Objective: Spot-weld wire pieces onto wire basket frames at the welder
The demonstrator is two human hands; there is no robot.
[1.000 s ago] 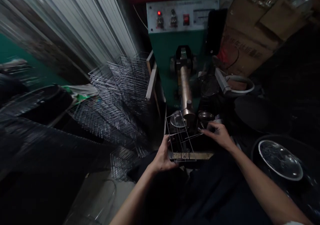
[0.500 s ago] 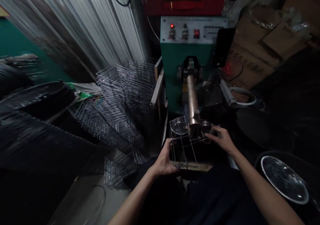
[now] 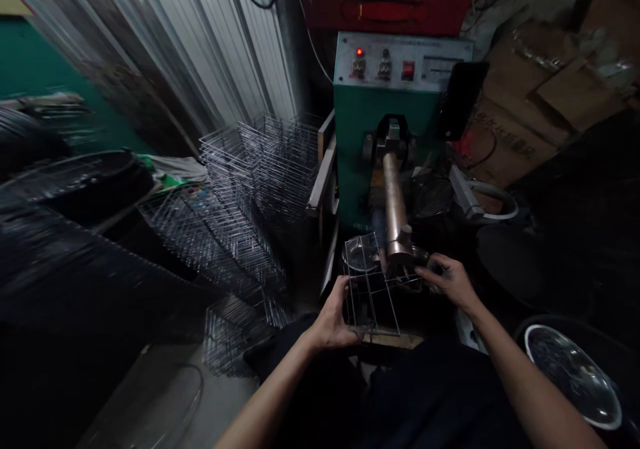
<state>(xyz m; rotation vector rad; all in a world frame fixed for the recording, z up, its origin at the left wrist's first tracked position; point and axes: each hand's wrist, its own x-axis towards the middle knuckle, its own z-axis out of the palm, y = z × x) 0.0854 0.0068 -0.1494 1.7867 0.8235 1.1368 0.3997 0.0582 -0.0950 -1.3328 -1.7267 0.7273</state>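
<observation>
My left hand grips the left side of a small wire frame, thumb below and fingers above. The frame's far part lies under the tip of a copper-coloured rod that juts from a green machine. My right hand is right of the rod's tip, its fingers pinched at the right end of the frame's wires; the exact contact is dark. A shiny round metal dish shows behind the frame, left of the rod.
Stacks of wire racks stand on the left. A dark phone is fixed at the machine's right side. Cardboard boxes are at the back right. A clear-walled round container sits at the lower right.
The whole view has shifted, so the machine appears farther right. The wire frame has turned slightly under the rod, and both hands keep nearly the same hold.
</observation>
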